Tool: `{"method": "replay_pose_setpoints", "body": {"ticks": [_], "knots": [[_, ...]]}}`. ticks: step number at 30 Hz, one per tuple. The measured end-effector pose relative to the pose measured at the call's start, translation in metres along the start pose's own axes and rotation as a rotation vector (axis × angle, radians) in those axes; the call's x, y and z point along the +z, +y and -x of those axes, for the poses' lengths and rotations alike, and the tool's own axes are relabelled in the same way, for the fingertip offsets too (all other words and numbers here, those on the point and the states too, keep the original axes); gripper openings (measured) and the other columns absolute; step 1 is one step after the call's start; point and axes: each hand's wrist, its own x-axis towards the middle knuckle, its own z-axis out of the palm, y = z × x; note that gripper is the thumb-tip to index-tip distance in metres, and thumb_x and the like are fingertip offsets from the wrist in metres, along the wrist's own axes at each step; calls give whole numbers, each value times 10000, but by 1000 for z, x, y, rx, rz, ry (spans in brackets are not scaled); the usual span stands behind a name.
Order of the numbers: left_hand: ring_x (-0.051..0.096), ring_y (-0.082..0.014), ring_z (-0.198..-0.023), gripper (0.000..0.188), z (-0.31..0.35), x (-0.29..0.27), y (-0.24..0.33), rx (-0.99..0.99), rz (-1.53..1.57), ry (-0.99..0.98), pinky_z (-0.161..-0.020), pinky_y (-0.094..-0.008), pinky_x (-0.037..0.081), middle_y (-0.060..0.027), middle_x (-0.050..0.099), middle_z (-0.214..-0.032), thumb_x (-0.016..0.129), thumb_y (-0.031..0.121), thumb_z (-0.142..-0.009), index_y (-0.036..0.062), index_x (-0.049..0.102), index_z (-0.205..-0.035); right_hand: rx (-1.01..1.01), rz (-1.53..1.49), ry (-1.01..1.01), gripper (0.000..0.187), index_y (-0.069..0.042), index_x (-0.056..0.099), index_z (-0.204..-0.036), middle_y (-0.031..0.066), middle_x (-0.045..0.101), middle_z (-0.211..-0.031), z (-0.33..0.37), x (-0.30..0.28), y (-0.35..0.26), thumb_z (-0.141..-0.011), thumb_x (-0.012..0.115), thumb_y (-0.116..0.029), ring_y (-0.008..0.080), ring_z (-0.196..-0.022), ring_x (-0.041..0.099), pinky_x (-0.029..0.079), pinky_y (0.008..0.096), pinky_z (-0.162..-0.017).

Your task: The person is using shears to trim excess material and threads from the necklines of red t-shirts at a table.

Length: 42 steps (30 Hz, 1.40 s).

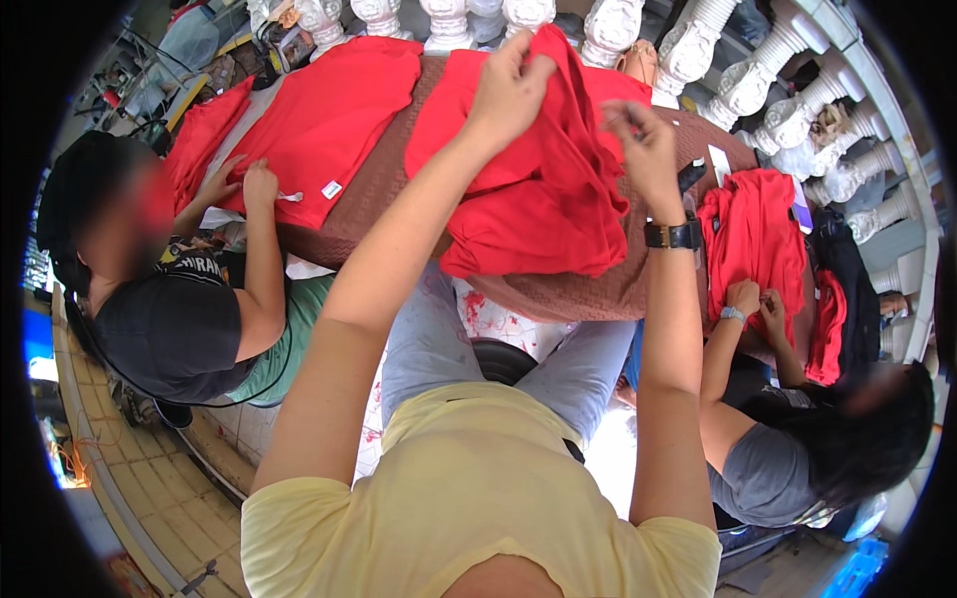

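Note:
A red garment (538, 219) lies bunched over the front of the brown-covered table, its upper part lifted in folds. My left hand (510, 92) pinches the raised top edge of that cloth at the far side. To the right of the folds is my right hand (646, 145), its fingers curled and smeared by motion. Whether those fingers grip any cloth cannot be made out. A dark-strapped watch (674, 235) sits on my right wrist. More red cloth (454, 130) lies flat beneath and behind the garment.
On the left, a person in black (194, 329) handles red cloth (334, 110) spread on the brown table cover (374, 189). A person in grey (773, 468) on the right works at another red garment (758, 229). White balusters (688, 50) line the table's far side.

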Motion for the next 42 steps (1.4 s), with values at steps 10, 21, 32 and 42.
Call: {"method": "replay_pose_setpoints", "body": {"ticks": [10, 21, 32, 42], "knots": [[612, -88, -1003, 294, -35, -31, 33, -10, 193, -206, -862, -252, 485, -5, 671, -1139, 558, -39, -929, -5, 613, -1217, -166, 237, 7, 360, 6, 720, -1110, 80, 725, -923, -39, 22, -33, -899, 767, -282, 131, -808, 622, 505, 294, -739], [461, -8, -641, 158, -8, -97, 16, -95, -26, -80, -603, -181, 368, 90, 554, -698, 745, 81, -901, 35, 772, -1049, -210, 210, 20, 334, -25, 656, -920, -11, 639, -789, -15, 3, -72, -894, 781, -333, 84, -730, 558, 470, 283, -653], [712, -114, -783, 133, 46, -77, -23, -380, 166, -39, -710, -251, 566, -103, 719, -836, 611, 89, -988, -21, 657, -1049, -20, 354, 105, 275, -15, 640, -985, 128, 668, -825, 79, 56, 12, -757, 770, -99, 246, -672, 624, 483, 379, -607], [635, -137, -1094, 414, 11, -64, 5, -385, 471, -61, -936, -304, 524, -99, 658, -1208, 584, 54, -991, -27, 498, -1388, -96, 281, 128, 293, 48, 697, -1076, 122, 704, -892, 11, -5, -17, -989, 662, -230, 111, -759, 562, 490, 307, -743]]}}
